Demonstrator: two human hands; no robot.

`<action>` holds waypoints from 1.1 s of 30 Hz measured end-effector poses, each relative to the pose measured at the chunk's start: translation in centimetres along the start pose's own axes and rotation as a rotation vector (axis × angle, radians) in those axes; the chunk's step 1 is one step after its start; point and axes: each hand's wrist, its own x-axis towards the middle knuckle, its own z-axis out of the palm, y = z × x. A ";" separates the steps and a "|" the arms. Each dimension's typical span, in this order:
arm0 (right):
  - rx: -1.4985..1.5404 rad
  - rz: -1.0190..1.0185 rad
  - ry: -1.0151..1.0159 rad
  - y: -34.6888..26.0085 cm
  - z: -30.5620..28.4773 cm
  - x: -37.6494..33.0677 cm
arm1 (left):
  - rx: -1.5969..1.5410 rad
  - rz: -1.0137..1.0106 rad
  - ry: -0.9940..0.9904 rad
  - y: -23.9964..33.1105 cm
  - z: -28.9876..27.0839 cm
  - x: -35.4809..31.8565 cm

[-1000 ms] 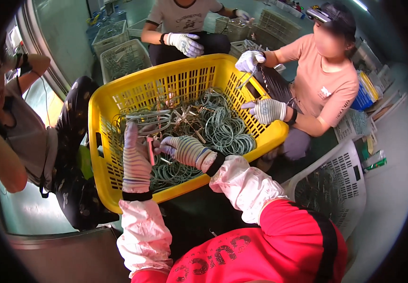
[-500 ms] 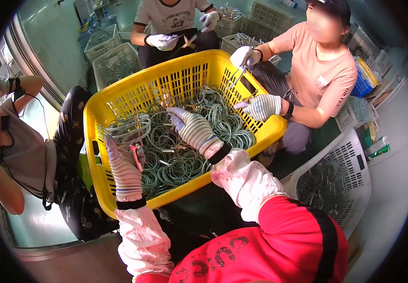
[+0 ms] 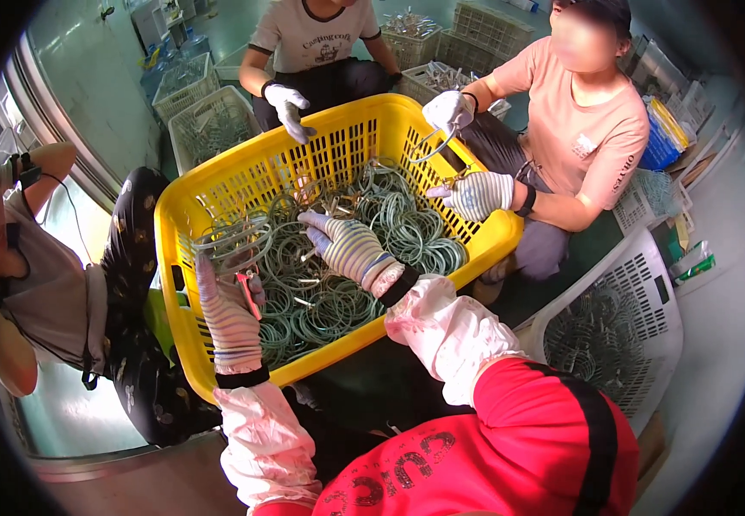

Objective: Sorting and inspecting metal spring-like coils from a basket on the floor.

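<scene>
In a striped work glove, my left hand (image 3: 231, 318) is over the near left part of a yellow slotted basket (image 3: 282, 371). It is closed on a narrow red tool (image 3: 249, 295), kind unclear, beside a bundle of pale green wire loops (image 3: 237, 236) at its fingertips. My right hand (image 3: 352, 249), gloved alike, reaches over the middle of the basket with fingers bent together and pointing left. Whatever its fingertips pinch is hidden. Below both hands lies a heap of tangled green wire coils (image 3: 304, 322), some with white tips.
A co-worker at the right holds a wire loop (image 3: 431, 148) over the basket. Another gloved hand (image 3: 288, 110) hangs at the far rim. Someone sits at the left. A white basket of coils (image 3: 648, 288) stands at right; several white crates (image 3: 205, 129) stand behind.
My right hand has shifted slightly left and up. The far co-worker's hand has come down to the basket's rim, and their other hand is out of sight. My left hand has barely moved.
</scene>
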 end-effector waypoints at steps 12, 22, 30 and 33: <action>-0.068 -0.070 -0.165 -0.1 0.2 -1.0 | -0.007 -0.029 -0.009 -0.1 0.2 0.1; 0.926 -0.518 -0.869 20.9 20.9 -8.7 | 0.046 -0.192 -0.234 -5.0 6.9 -0.8; 0.699 -1.086 -0.930 6.5 13.3 -4.6 | 0.014 -0.185 -0.118 -6.4 2.2 -3.0; 0.640 -1.008 -0.926 6.1 12.1 -4.5 | -0.034 -0.189 -0.131 -6.4 2.4 -3.1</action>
